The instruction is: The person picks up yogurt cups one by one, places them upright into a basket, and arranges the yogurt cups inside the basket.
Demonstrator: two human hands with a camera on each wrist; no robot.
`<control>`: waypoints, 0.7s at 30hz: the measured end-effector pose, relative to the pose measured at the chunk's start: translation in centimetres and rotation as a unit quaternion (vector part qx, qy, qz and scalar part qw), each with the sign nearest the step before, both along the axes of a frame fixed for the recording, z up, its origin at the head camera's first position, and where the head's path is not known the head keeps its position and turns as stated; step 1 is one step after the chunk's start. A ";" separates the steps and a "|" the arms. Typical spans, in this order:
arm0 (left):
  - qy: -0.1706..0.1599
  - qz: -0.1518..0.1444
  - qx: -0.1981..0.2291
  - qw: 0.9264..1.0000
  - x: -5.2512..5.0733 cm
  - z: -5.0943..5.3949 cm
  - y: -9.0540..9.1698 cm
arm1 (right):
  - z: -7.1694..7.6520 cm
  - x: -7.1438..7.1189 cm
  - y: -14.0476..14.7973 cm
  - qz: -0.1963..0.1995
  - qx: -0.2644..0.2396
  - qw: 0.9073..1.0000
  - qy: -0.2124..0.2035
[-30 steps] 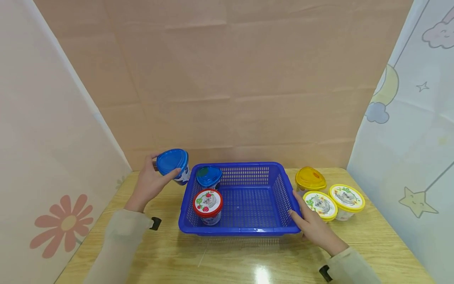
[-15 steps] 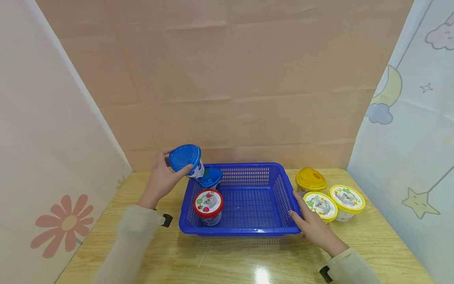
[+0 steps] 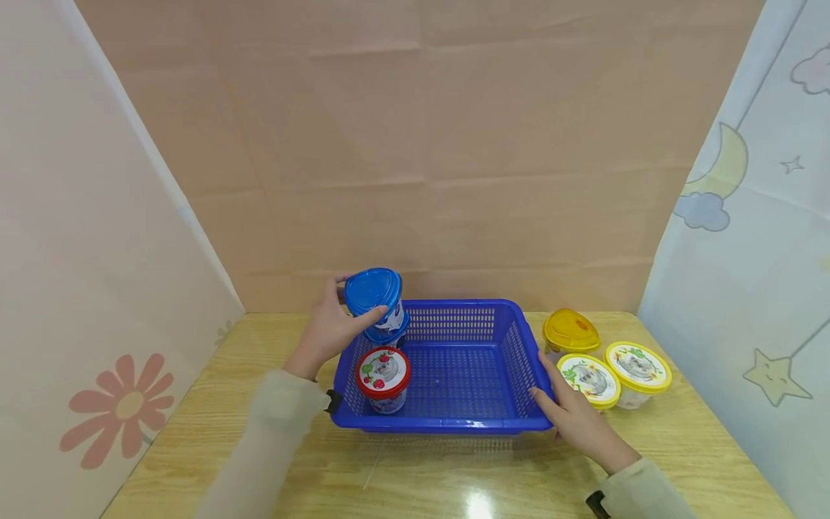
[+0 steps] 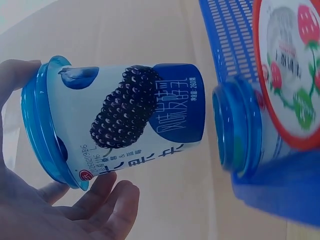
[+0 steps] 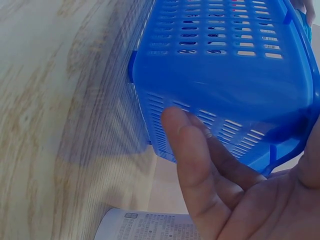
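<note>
My left hand (image 3: 332, 326) grips a blue-lidded cup (image 3: 372, 290) by its lid, above the back left corner of the blue basket (image 3: 454, 424). Blackberries show on that cup's side (image 4: 125, 107) in the left wrist view. Right below it, inside the basket, stands another blue-lidded cup (image 3: 397, 336), partly hidden. A red-lidded cup (image 3: 382, 375) is in front of that one. My right hand (image 3: 577, 414) holds the basket's right rim, with its fingers (image 5: 192, 155) against the outer side wall in the right wrist view.
Right of the basket, on the wooden table (image 3: 700, 447), stand a cup with an amber lid (image 3: 570, 330) and two cups with yellow-rimmed lids (image 3: 588, 380), (image 3: 638, 366). A brown cloth backdrop (image 3: 415, 144) hangs behind, with patterned sheets at both sides.
My left hand has carried the blue-lidded cup rightward, from left of the basket to above its back left corner. My right hand has stayed at the rim.
</note>
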State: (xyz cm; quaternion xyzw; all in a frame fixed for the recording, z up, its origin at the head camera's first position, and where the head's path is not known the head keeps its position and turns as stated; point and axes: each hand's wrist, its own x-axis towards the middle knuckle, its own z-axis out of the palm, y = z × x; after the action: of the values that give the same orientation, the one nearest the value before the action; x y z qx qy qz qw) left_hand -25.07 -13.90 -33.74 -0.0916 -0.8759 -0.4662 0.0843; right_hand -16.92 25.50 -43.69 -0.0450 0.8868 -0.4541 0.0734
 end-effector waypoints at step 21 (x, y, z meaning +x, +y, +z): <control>-0.024 -0.049 -0.015 0.998 -0.5 -1.3 5.6 | -0.1 0.1 0.0 -0.004 -0.006 1.000 -0.001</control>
State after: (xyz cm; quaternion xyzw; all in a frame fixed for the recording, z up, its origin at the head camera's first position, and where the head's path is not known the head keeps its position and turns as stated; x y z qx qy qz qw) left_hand -25.56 -8.30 -34.99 -0.1249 -0.8788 -0.4589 0.0392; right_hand -16.79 25.46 -43.79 -0.0413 0.8840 -0.4601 0.0722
